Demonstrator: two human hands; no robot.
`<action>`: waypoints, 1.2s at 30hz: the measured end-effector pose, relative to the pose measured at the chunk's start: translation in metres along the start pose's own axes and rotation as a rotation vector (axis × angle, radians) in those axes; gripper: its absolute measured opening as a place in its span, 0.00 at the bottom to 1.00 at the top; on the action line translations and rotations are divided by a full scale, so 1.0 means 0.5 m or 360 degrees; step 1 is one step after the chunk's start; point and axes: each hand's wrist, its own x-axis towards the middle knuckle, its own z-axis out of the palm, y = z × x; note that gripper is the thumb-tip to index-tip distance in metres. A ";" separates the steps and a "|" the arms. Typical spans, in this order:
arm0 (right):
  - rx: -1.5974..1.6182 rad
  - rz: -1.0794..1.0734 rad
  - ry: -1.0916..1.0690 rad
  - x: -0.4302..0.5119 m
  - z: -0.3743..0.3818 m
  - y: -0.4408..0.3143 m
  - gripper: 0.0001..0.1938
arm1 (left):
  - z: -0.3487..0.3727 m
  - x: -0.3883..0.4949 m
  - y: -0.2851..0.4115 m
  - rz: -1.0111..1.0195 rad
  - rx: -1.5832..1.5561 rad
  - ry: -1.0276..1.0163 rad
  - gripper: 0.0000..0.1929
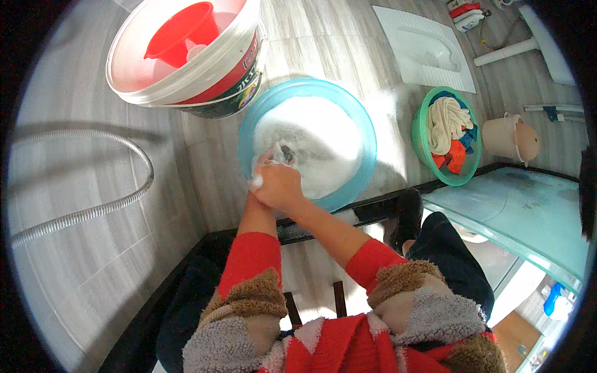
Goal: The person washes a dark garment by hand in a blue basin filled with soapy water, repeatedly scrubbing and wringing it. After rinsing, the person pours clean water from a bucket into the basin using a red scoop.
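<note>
A light blue plastic basin (366,154) full of white suds (322,135) stands on the floor before me. Over its near left side my two hands are pressed together. My right hand (279,184) lies across my left hand (257,179) and hides much of it. Between them is a wet, soapy cloth (285,153) with a dark patch, bunched up at the fingers. Foam clings to the left hand near the wrist. How the fingers wrap the cloth is partly hidden.
A large white bucket (196,84) holding a red plastic scoop (179,37) stands at upper left. A green basin (419,140) of clothes and a beige bucket (501,137) are at right, near a squat toilet (426,51). A metal hose (147,168) curves at left; a dark sill (326,224) crosses before me.
</note>
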 end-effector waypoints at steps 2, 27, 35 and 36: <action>-0.0040 0.0144 -0.0100 0.010 -0.008 -0.012 0.10 | 0.028 0.005 -0.006 0.0058 0.0005 0.0025 0.18; 0.0267 0.0035 -0.0130 0.042 0.033 0.120 0.19 | 0.026 0.059 0.019 -0.0448 -0.0165 0.0281 0.23; 0.0495 0.0556 0.0587 0.053 -0.192 0.034 0.12 | 0.258 0.061 0.033 -0.0228 -0.0351 0.0364 0.12; 0.0385 0.0607 0.0533 0.067 -0.228 0.051 0.12 | 0.313 0.057 0.045 -0.0216 -0.0033 0.0544 0.12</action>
